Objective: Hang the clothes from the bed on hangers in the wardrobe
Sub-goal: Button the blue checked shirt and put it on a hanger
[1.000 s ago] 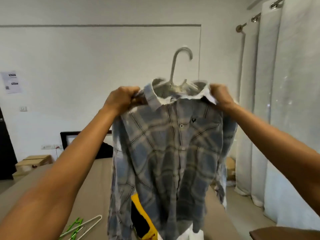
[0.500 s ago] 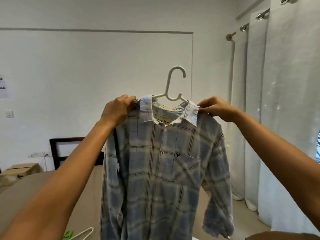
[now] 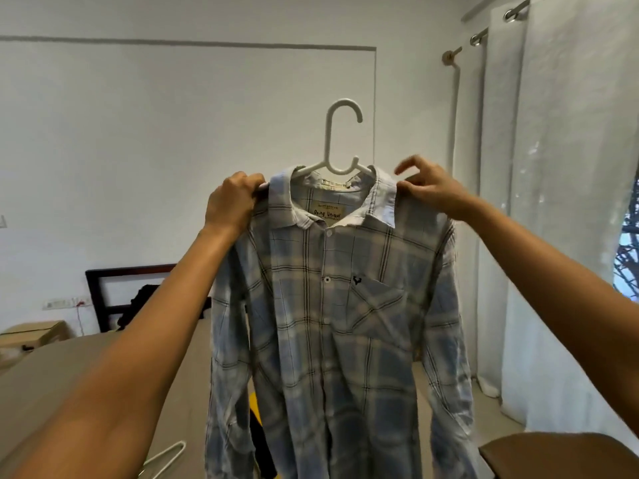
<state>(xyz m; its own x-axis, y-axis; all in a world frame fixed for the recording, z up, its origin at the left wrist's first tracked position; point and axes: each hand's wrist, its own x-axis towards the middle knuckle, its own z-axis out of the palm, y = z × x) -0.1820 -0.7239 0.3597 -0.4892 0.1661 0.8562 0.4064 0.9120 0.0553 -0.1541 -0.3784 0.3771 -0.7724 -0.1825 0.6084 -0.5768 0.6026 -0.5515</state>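
A blue and beige plaid shirt (image 3: 328, 323) hangs on a white plastic hanger (image 3: 332, 140), held up in front of me above the bed (image 3: 69, 375). Its hook points up and to the right. My left hand (image 3: 231, 205) grips the shirt's left shoulder over the hanger's end. At the other shoulder, beside the collar, my right hand (image 3: 432, 191) is blurred, its thumb and forefinger spread apart; the thumb tip touches the cloth. The shirt front faces me, with its top open and the label showing. A yellow and black garment (image 3: 256, 426) lies on the bed behind the shirt, mostly hidden.
A spare white hanger (image 3: 166, 458) lies on the bed at lower left. A dark headboard (image 3: 103, 292) and a cardboard box (image 3: 31, 333) stand by the far wall. White curtains (image 3: 570, 202) hang at the right. A brown rounded surface (image 3: 553, 458) fills the lower right corner.
The shirt has settled straight onto the hanger with its collar spread. My right hand has loosened its pinch on the right shoulder and lifted its fingers. The left hand keeps its grip.
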